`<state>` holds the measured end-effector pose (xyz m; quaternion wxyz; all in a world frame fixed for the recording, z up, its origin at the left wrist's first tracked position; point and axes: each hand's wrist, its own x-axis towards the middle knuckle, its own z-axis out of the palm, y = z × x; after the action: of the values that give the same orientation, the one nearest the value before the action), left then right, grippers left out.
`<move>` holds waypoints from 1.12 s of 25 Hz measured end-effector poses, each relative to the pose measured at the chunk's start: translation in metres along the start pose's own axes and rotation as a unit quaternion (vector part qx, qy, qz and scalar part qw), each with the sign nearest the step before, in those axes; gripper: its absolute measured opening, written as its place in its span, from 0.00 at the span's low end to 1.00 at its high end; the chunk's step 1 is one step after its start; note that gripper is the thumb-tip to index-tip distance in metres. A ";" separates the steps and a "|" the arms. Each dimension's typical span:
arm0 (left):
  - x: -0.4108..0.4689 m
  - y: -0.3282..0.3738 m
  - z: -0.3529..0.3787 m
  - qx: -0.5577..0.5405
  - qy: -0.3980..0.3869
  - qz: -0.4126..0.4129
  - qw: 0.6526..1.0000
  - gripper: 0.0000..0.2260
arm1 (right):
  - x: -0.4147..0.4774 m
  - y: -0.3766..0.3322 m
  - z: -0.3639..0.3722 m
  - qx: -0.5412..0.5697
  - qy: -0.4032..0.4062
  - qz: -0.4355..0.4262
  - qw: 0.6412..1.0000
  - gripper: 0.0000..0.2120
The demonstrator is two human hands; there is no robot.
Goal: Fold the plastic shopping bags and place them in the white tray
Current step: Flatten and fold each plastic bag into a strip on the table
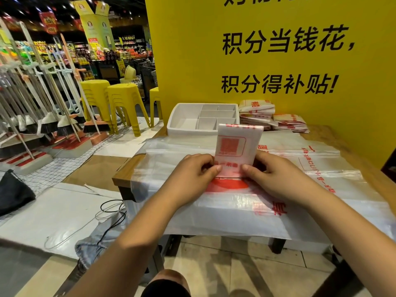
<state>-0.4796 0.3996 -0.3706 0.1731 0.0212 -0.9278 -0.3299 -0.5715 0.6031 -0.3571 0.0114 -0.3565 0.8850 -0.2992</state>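
Observation:
A narrow folded plastic bag with red print stands up from the table, its upper part bent toward me. My left hand pinches its lower left edge and my right hand pinches its lower right edge. Beneath it several flat, unfolded white bags with red lettering cover the wooden table. The white tray with dividers sits behind the held bag, its compartments bare. To the tray's right lie two piles of folded bags.
A yellow wall with black lettering stands right behind the table. Yellow stools and a rack of brooms fill the left. Black and white cables and a dark bag lie on the floor at left.

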 end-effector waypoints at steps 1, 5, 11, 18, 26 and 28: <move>0.001 0.004 0.001 -0.013 0.005 -0.022 1.000 0.05 | 0.004 -0.001 0.001 0.003 -0.009 0.017 1.000 0.16; 0.003 0.010 0.009 -0.012 0.052 -0.071 0.996 0.10 | 0.013 -0.003 0.005 0.034 0.012 0.058 0.998 0.15; 0.001 0.012 0.017 0.153 0.073 -0.037 0.985 0.15 | 0.014 -0.005 0.014 -0.045 0.037 0.055 0.997 0.23; 0.017 0.002 0.003 0.220 -0.063 0.020 0.973 0.13 | 0.014 -0.010 0.015 -0.230 0.032 0.013 0.973 0.19; 0.043 -0.014 -0.021 0.163 -0.219 -0.015 0.962 0.18 | 0.046 0.018 0.004 -0.193 -0.141 -0.081 0.968 0.35; 0.048 -0.014 -0.027 0.160 -0.243 -0.028 0.956 0.23 | 0.049 0.027 0.000 -0.142 -0.170 -0.073 0.972 0.40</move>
<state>-0.5167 0.3652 -0.3455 -0.0732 -0.0060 -0.9815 -0.1771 -0.6250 0.5876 -0.3621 0.0895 -0.4635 0.8752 -0.1054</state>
